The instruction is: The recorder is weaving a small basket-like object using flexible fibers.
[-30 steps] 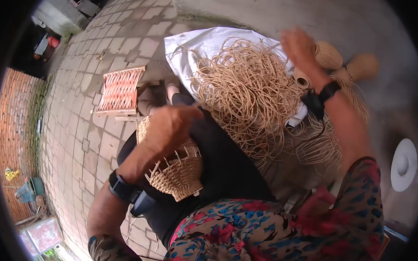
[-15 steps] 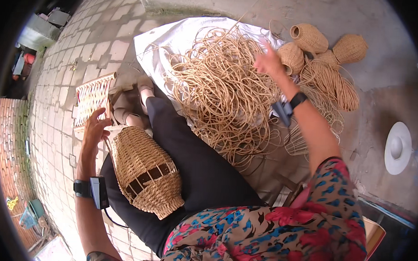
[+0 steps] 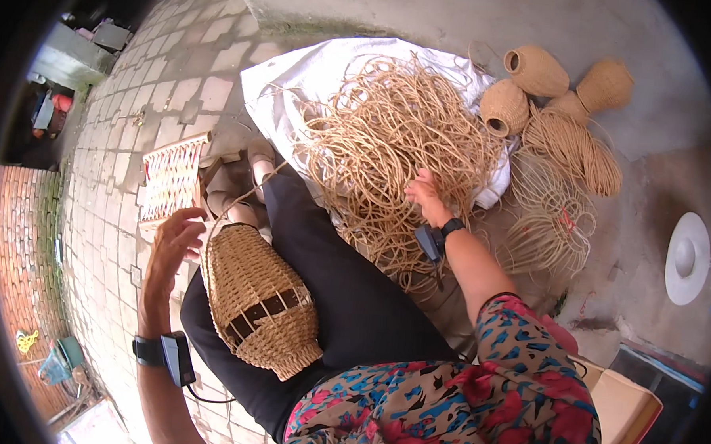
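A vase-shaped basket (image 3: 269, 297) of tan twisted cord lies across my left thigh, its narrow neck toward me. A band of bare upright stakes shows a dark inside. From its left side a loose strand of cord (image 3: 245, 197) runs up toward the pile. My left hand (image 3: 178, 242) is beside the basket's far left side, fingers bent and apart, fingertips close to that strand. Over the near right part of a large tangled cord pile (image 3: 399, 137), my right hand (image 3: 426, 198) has its fingers curled together; what they hold, if anything, is unclear.
A white sheet (image 3: 278, 80) lies under the pile. Several woven baskets (image 3: 540, 71), a cord coil (image 3: 573, 148) and a bundle of thin pale strands (image 3: 550, 222) sit at right. A white hat (image 3: 687, 258) lies farther right. A low woven stool (image 3: 175, 178) stands at left.
My right hand has come down and toward me from the pile's far right side. A loose strand now stretches between the basket and the pile. My left hand stays by the basket.
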`<state>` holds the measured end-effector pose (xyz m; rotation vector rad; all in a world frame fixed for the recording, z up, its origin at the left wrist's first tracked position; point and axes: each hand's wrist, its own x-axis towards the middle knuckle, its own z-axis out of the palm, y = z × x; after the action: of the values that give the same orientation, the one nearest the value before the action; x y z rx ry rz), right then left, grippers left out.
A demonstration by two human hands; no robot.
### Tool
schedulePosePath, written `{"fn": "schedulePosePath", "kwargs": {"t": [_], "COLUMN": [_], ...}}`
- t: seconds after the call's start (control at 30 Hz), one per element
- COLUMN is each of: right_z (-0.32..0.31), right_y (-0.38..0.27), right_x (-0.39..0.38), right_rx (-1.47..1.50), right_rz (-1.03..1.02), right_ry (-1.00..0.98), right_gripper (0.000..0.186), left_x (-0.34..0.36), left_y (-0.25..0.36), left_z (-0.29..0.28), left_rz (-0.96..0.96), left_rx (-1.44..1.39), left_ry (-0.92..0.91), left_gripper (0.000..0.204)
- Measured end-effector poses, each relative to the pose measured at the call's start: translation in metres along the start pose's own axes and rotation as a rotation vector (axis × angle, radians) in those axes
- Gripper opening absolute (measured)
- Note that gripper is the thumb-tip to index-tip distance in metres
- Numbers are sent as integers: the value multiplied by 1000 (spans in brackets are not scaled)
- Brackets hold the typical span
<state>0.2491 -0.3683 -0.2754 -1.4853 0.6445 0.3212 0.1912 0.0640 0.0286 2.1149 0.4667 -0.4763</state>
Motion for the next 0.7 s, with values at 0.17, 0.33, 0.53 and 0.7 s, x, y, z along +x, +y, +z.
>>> {"fn": "schedulePosePath", "kwargs": {"t": [0.17, 0.33, 0.53, 0.7], "right_z": [19, 16, 1, 30], "right_y": [1, -61, -248, -330], "right_x": [21, -15, -163, -296], "right_rx": [512, -360, 171, -219], "right_rz": [97, -392, -445, -1034], "right_ry": [184, -79, -751, -809], "right_gripper": [52, 20, 18, 15], "left_x": [-24, -42, -71, -118], "left_y": [13, 20, 63, 121], "left_z": [4, -2, 17, 53], "left_rz": [76, 116, 352, 632], "left_rx": [3, -13, -68, -302], "left_ry": [-34, -33, 29, 29], "left_gripper": [37, 40, 41, 49]}}
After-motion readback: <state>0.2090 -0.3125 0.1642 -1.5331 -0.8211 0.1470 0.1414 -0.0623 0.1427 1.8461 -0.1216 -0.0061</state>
